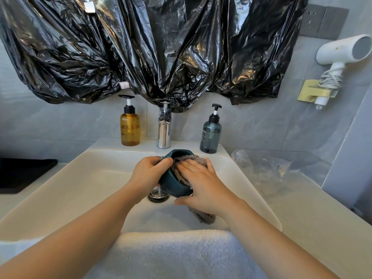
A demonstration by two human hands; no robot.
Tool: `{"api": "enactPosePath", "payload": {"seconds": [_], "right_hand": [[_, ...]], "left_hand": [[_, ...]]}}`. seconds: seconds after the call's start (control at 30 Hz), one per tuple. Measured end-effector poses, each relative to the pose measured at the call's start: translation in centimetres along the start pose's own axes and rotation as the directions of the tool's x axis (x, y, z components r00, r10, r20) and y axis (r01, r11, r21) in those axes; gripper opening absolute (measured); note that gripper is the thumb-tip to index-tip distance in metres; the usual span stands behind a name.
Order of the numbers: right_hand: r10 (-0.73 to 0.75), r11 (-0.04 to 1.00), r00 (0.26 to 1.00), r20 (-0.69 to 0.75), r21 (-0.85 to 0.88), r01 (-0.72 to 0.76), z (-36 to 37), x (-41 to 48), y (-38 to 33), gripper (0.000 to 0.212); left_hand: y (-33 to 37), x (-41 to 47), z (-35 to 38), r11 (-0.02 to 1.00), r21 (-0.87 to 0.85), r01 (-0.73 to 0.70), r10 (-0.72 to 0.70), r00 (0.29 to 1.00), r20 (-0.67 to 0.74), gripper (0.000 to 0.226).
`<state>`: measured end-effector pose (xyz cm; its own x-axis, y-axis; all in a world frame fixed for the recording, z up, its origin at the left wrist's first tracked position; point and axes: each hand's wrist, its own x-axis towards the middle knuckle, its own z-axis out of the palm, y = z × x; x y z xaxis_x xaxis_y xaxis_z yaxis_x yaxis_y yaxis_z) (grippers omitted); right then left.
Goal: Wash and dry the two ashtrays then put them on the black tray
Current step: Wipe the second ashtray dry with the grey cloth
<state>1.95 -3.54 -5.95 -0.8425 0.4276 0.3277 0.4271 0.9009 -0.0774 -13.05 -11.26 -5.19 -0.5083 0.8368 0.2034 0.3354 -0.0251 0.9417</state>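
Over the white sink, my left hand grips a dark teal ashtray by its rim, tilted on its side. My right hand presses a grey cloth into the ashtray's opening, fingers flat on the cloth, thumb under the ashtray. The cloth's tail hangs below my right wrist. The black tray lies on the counter at the far left. I see only one ashtray.
A chrome tap stands behind the basin between an amber pump bottle and a blue-grey pump bottle. The drain plug sits below the ashtray. A white towel drapes the front edge. Clear plastic wrap lies right.
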Motion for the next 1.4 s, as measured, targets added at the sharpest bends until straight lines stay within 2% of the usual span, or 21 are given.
{"api": "enactPosePath", "payload": {"seconds": [0.2,0.4,0.53,0.6,0.73,0.83,0.9,1.03,1.2,1.3,1.4], "right_hand": [[-0.051,0.995,0.998,-0.028,0.084,0.054,0.0,0.1,0.0,0.084],[-0.115,0.973,0.99,-0.087,0.191,0.13,0.0,-0.1,-0.3,0.047],[-0.067,0.953,0.992,-0.102,0.288,0.094,-0.2,-0.2,0.1,0.027],[0.005,0.958,0.995,-0.104,0.287,0.025,0.2,-0.1,0.5,0.022],[0.065,0.992,0.995,-0.074,0.109,-0.057,0.1,-0.2,0.4,0.03],[0.016,0.985,0.988,-0.153,-0.17,-0.042,-1.0,-0.5,-0.5,0.038],[0.009,0.956,0.98,-0.199,-0.286,-0.067,-0.9,-0.5,-0.9,0.047],[0.042,0.957,0.993,-0.11,-0.28,-0.071,-0.4,-0.3,-0.8,0.063],[-0.045,0.991,0.999,-0.017,-0.129,0.042,-0.2,-0.2,-0.1,0.082],[-0.052,0.99,0.998,-0.035,-0.13,0.047,-0.1,-0.1,-0.1,0.086],[0.008,0.982,0.996,-0.094,-0.188,-0.026,0.3,0.0,-0.5,0.084]], "left_hand": [[-0.1,-0.1,0.1,0.997,-0.075,-0.001,0.001,1.0,0.004,0.028],[-0.1,-0.1,0.2,0.988,-0.146,0.039,-0.036,0.999,0.017,0.029],[-0.1,-0.1,0.3,0.987,-0.154,0.034,-0.033,0.999,0.011,0.029],[0.0,0.0,0.3,0.989,-0.148,0.024,-0.023,1.0,0.009,0.027],[-0.2,0.2,0.4,0.995,-0.097,0.0,0.0,1.0,-0.002,0.025],[-0.2,0.4,0.2,0.997,-0.075,-0.013,0.011,1.0,-0.027,0.025],[-0.3,0.5,0.1,0.998,-0.064,-0.018,0.015,0.999,-0.046,0.026],[-0.5,0.4,0.1,0.999,-0.048,-0.015,0.013,0.999,-0.038,0.025],[-0.4,0.3,0.2,0.998,-0.064,-0.018,0.018,1.0,-0.001,0.016],[-0.3,0.2,0.3,0.998,-0.053,-0.028,0.029,0.999,0.019,0.014],[-0.3,0.3,0.3,0.999,-0.029,-0.026,0.026,1.0,-0.009,0.021]]}}
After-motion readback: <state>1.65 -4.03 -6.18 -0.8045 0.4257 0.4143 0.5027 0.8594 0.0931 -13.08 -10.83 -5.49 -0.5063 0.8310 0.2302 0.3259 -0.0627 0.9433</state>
